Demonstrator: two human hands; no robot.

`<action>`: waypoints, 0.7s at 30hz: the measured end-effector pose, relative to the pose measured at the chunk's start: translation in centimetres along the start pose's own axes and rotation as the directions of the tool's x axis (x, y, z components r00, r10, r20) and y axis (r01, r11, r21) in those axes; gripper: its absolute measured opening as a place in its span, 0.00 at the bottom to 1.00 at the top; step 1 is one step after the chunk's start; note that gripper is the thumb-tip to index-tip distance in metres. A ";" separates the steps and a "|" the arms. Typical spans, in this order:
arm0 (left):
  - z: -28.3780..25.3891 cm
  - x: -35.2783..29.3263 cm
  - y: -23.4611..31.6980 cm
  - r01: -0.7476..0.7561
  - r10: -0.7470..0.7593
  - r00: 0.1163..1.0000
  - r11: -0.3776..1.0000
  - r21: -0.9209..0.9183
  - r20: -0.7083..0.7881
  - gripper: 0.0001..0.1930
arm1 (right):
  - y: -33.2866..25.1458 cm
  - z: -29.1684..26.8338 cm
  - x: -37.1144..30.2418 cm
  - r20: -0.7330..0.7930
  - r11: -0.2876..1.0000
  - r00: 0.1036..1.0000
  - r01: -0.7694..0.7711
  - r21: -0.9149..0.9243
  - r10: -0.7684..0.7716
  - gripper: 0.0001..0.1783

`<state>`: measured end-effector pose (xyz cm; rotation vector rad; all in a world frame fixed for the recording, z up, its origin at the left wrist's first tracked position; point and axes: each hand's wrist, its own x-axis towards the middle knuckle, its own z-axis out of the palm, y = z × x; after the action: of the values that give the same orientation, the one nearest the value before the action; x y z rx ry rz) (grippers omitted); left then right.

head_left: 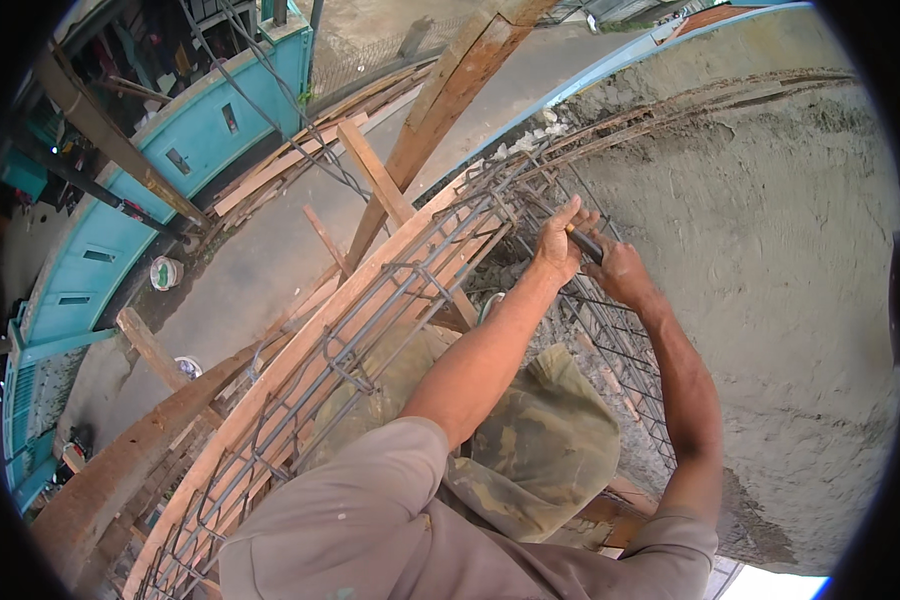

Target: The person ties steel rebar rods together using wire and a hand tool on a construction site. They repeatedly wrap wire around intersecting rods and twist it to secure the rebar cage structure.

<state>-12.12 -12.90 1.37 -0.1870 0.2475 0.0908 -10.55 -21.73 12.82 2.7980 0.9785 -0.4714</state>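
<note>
Ahead of me, both hands meet at the rebar cage (pixel 410 270), where it runs up to the grey plastered wall (pixel 760 230). My right hand (pixel 622 272) is closed round a dark-handled tool (pixel 585 244) with a yellowish end; its working part is hidden. Just left of it, my left hand (pixel 560 242) is closed beside the tool's yellow end, thumb up. Whatever its curled fingers hold does not show. Thin bars of a second steel mesh (pixel 625 345) pass below my right forearm.
A long formwork board (pixel 300 350) edges the cage on the left. Slanting timber props (pixel 440 110) rise beyond it. Far below lie a paved lane (pixel 240 270), a white bucket (pixel 166 272) and a turquoise wall (pixel 150 200). My camouflage-clad knee (pixel 545 440) is bent between my arms.
</note>
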 end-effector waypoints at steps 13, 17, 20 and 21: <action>-2.2 -1.3 1.8 0.125 -0.059 0.927 0.980 -0.157 0.369 0.10 | -0.9 0.4 -1.2 0.566 0.270 0.816 -0.522 0.809 -0.117 0.12; -1.9 -1.4 1.8 0.051 -0.037 0.969 0.997 -0.049 0.243 0.17 | -0.3 1.4 -1.2 0.571 0.341 0.816 -0.513 0.788 -0.092 0.18; 0.5 -0.8 1.3 0.024 0.014 0.967 0.989 0.144 -0.256 0.17 | -1.8 2.1 -1.9 0.141 0.911 0.989 -0.106 0.398 0.053 0.25; 1.1 -0.5 1.4 0.035 0.050 0.923 0.976 0.213 -0.381 0.17 | -2.7 2.4 -2.4 -0.075 0.997 0.997 0.030 0.069 -0.025 0.27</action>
<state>-12.49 -11.36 2.32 0.0160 0.6489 0.0335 -14.58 -21.59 11.27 2.8872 1.0361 -0.4161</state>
